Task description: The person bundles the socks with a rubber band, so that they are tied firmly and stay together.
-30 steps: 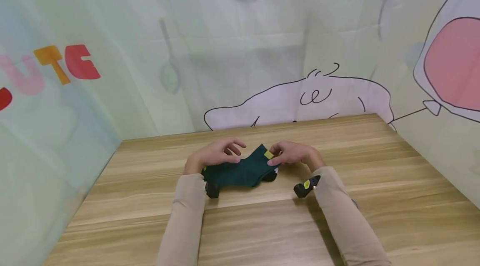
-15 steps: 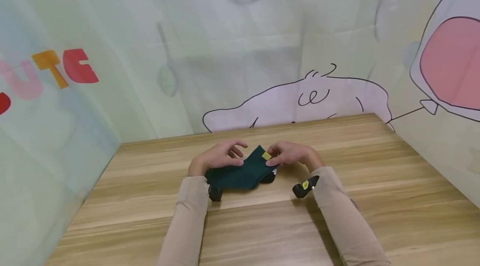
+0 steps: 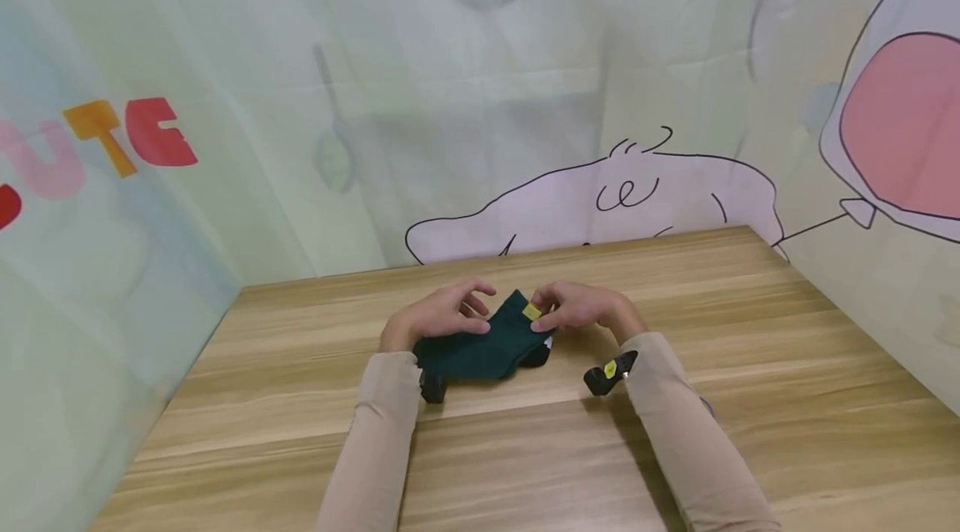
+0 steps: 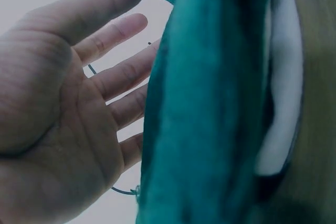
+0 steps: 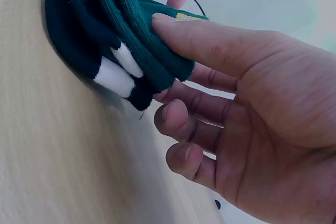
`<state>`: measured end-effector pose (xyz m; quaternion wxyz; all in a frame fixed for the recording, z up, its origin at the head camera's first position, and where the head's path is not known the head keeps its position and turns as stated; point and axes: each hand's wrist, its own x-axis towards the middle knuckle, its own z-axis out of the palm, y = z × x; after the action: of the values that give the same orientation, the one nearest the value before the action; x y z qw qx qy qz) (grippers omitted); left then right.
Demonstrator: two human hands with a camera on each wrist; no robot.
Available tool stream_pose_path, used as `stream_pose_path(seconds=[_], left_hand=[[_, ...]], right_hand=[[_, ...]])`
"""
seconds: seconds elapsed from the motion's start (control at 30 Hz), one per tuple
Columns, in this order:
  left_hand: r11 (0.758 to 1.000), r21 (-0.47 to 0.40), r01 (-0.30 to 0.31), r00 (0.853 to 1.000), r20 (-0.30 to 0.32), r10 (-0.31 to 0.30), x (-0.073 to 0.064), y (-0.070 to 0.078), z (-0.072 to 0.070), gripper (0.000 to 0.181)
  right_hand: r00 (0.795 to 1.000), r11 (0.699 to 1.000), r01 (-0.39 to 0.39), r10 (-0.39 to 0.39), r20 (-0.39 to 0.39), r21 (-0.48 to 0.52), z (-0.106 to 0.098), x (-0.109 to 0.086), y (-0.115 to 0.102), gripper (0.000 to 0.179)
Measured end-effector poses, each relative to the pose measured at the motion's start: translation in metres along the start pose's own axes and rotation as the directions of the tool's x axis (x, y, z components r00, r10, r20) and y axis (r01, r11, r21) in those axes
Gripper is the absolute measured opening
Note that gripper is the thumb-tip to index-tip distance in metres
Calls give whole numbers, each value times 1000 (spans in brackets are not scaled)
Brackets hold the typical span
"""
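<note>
A dark green sock (image 3: 476, 353) with a yellow patch (image 3: 532, 311) near its cuff lies over dark socks (image 3: 535, 356) at mid-table. My right hand (image 3: 581, 305) pinches the green cuff, thumb on top beside the patch; its other fingers are loosely bent. In the right wrist view, white bands (image 5: 114, 80) mark the dark socks (image 5: 79, 35) under the green layers. My left hand (image 3: 438, 317) is at the other side, thumb tip at the green fabric, other fingers spread and relaxed. The left wrist view has green cloth (image 4: 205, 103) hiding some fingertips.
The wooden table (image 3: 487, 465) ends at a printed curtain (image 3: 465, 140) along the back and sides. Black wrist cameras sit on both wrists, the right one (image 3: 609, 373) close above the tabletop.
My left hand has shifted slightly right along the green sock, its thumb nearer the cuff. My right hand keeps its pinch with hardly any movement.
</note>
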<state>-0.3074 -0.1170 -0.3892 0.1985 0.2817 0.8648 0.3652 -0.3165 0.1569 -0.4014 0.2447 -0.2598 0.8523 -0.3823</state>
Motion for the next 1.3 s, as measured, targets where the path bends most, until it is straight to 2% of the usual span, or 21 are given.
stream_pose_path(seconds=[0.53,0.77,1.03,1.3], left_hand=[[999,21,36,999,5,-36,5,0,4,61],[998,25,58,998,24,-59,6,0,6,61],[996,24,91,995,44,-92,3,1,7,57],[996,56,76,996,37,-78,2,5,7,56]], right_hand=[[997,997,70,-69,28,-16,-4,-2,-6,23],[990,990,134,-132,51,-34,-4,-3,-7,24],[985,988,153,-151,78,-12,-2,-1,-7,26],[984,985,170,-169,57,-18,-3,-3,-13,24]])
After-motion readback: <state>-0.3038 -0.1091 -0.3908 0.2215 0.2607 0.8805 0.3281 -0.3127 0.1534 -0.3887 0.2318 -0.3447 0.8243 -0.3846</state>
